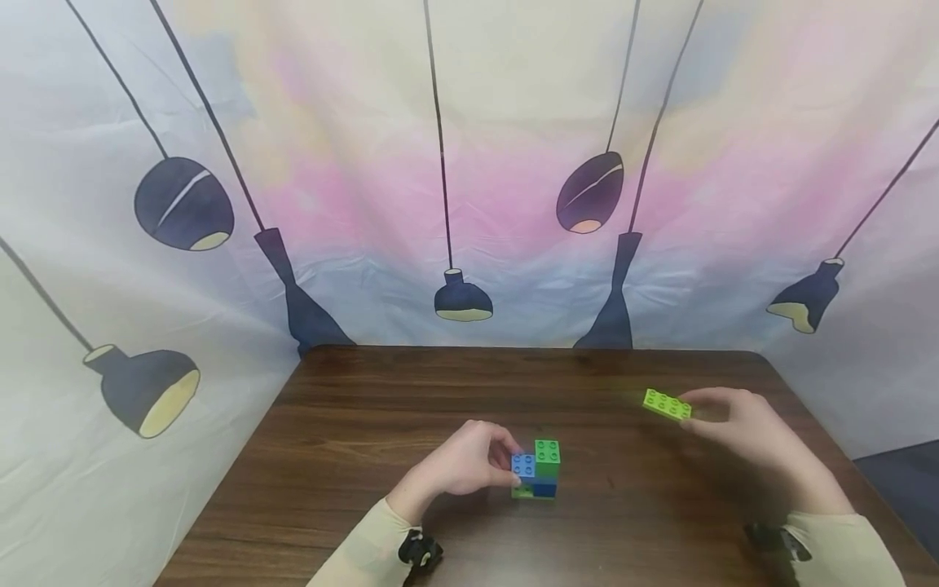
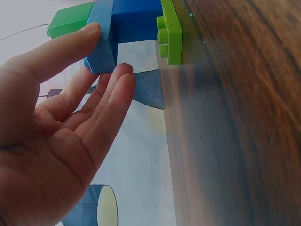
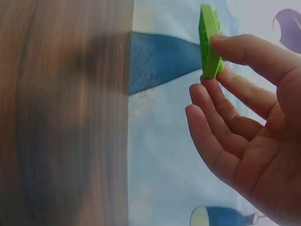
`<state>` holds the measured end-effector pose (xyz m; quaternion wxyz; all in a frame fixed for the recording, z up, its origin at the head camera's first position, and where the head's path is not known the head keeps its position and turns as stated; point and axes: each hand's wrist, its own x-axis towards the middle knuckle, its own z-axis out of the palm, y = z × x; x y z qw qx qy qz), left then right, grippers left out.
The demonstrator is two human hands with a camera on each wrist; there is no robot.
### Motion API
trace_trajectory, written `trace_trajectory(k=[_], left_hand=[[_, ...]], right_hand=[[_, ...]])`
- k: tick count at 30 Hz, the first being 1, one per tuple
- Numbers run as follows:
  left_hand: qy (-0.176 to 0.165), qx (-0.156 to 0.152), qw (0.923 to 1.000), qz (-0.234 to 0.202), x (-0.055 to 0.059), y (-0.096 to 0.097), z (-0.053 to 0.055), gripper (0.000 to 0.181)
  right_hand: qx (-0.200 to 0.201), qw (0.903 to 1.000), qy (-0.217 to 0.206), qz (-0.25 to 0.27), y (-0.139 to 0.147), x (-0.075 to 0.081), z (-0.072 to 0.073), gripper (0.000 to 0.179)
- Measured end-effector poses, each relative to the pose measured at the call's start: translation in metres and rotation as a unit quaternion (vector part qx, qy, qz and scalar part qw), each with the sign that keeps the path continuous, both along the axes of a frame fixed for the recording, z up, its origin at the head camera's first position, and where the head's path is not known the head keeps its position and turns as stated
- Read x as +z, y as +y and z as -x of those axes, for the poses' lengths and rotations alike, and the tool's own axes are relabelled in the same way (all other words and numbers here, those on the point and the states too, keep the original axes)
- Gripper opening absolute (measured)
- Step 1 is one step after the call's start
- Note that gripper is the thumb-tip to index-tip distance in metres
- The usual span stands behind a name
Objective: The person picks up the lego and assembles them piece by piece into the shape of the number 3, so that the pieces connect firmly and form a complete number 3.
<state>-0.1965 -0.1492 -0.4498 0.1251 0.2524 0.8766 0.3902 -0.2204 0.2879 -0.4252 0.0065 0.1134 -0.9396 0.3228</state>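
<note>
A small stack of toy building bricks stands on the table. Its base is a lime green plate (image 2: 174,37), topped by a dark blue brick (image 2: 138,19). Above that lie a light blue brick (image 1: 523,465) and, highest, a green brick (image 1: 547,451). My left hand (image 1: 469,462) pinches the light blue brick between thumb and fingers from the left side. Off to the right, my right hand (image 1: 741,424) holds a flat lime green brick (image 1: 666,403) by its right end, raised over the table. In the right wrist view its studs (image 3: 219,67) face toward the right.
The dark wooden table (image 1: 381,391) reaches back to a hanging cloth (image 1: 513,228) printed with lamps. Each wrist wears a black strapped device, such as the left one (image 1: 421,551). A dark surface (image 1: 902,481) shows beyond the table's right edge.
</note>
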Motion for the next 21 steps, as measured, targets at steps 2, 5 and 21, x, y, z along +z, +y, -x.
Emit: trace_trajectory(k=[2, 5, 21], left_hand=[[0.0, 0.0, 1.0, 0.0, 0.0, 0.0, 0.0, 0.026], [-0.001, 0.001, 1.0, 0.002, 0.0, 0.0, 0.0, 0.027], [-0.003, 0.0, 1.0, 0.002, 0.001, 0.001, 0.0, 0.027]], right_hand=[[0.009, 0.9999, 0.009, 0.003, -0.007, 0.001, -0.001, 0.045], [0.02, 0.9996, 0.02, -0.002, -0.016, 0.0, -0.001, 0.042], [0.052, 0.9974, 0.022, 0.045, -0.048, -0.002, -0.003, 0.04]])
